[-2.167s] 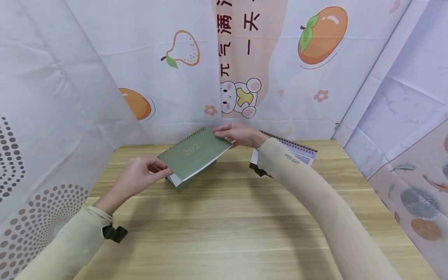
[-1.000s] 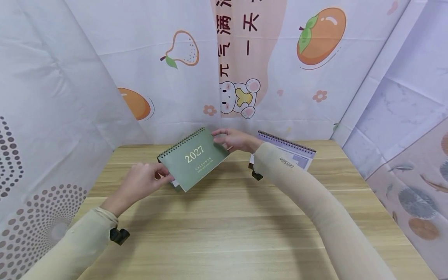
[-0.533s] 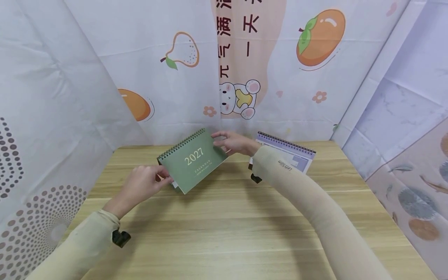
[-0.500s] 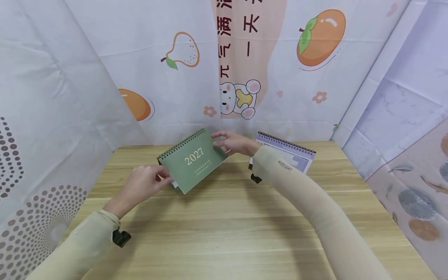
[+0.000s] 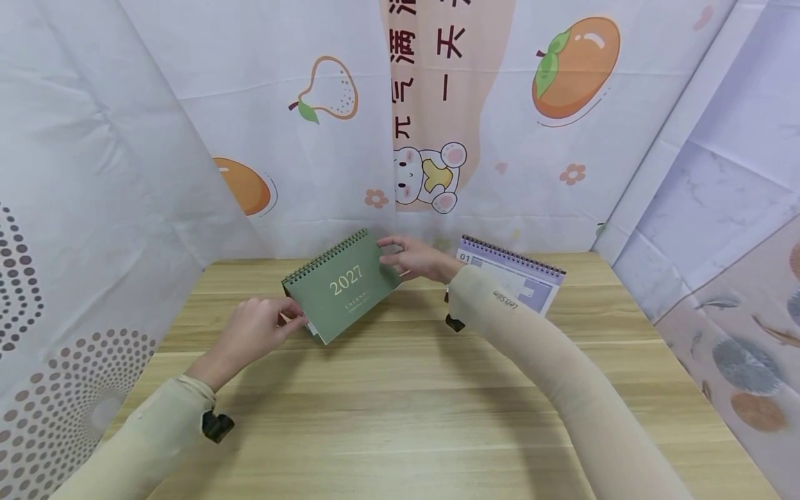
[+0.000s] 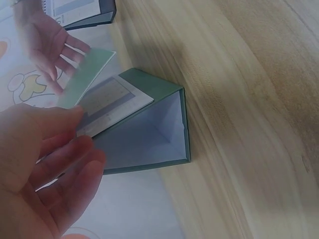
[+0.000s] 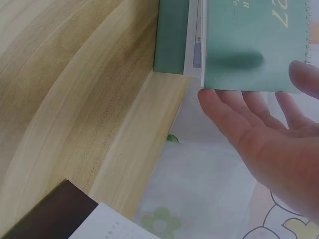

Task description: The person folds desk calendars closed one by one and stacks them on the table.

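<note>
A green spiral-bound calendar [image 5: 340, 298] marked 2027 stands at eleven o'clock on a wood-grain table [image 5: 375, 430], bound edge uppermost. At its eight o'clock side, the person's left hand [image 5: 256, 323] has thumb and curled fingers pinched on the edge of its cover, which the left wrist view shows lifted away from the page beneath. At its two o'clock side, the right hand [image 5: 419, 258] is loosely open, fingertips at the edge. A purple-and-white calendar [image 5: 536, 281] stands at one o'clock, partly hidden by the right sleeve [image 5: 531, 333].
</note>
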`<state>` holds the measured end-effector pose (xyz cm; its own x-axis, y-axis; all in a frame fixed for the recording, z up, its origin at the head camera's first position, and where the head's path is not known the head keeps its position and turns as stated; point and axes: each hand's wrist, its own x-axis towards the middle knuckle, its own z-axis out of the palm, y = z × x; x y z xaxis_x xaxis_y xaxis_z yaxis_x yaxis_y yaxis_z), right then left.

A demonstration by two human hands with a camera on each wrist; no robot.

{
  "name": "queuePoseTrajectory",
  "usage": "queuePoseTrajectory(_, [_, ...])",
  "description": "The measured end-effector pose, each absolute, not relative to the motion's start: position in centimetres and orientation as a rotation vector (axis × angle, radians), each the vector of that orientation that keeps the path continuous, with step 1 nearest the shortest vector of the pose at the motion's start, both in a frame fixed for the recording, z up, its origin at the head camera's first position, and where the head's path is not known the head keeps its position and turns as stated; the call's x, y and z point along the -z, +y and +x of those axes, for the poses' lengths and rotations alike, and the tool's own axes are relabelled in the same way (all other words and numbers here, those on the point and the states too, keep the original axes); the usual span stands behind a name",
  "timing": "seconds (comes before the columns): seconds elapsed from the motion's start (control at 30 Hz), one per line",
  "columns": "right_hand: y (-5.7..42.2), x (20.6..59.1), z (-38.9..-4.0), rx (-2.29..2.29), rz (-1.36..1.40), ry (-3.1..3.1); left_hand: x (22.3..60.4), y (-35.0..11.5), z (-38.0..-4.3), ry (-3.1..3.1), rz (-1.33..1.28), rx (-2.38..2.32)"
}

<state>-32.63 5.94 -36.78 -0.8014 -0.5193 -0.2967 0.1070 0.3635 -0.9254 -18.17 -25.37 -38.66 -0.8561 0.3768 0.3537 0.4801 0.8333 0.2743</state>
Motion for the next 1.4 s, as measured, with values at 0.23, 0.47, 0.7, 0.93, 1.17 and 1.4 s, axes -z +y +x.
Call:
queuePoseTrajectory(0.23, [5.8,37.2,-32.6,1.456,-0.356,2.081,38.9,-25.5,-18.2,-2.735,-0.648,0.509])
queuePoseTrajectory(0.47, [5.6,37.4,-32.5,1.467,-0.375,2.065,39.0,-25.5,-18.3,-2.732,-0.646,0.513])
queuePoseTrajectory(0.7, [5.3,37.5,-32.4,1.475,-0.377,2.055,39.1,-25.6,-18.3,-2.741,-0.649,0.532])
queuePoseTrajectory(0.93, [5.0,37.7,-32.2,1.515,-0.371,2.027,38.9,-25.6,-18.3,-2.749,-0.651,0.542])
queuePoseTrajectory(1.17, [4.9,37.9,-32.2,1.522,-0.379,2.029,39.0,-25.7,-18.4,-2.75,-0.652,0.545])
queuePoseTrajectory(1.4, [4.3,38.1,-32.3,1.54,-0.347,2.102,39.1,-25.9,-18.4,-2.769,-0.605,0.536])
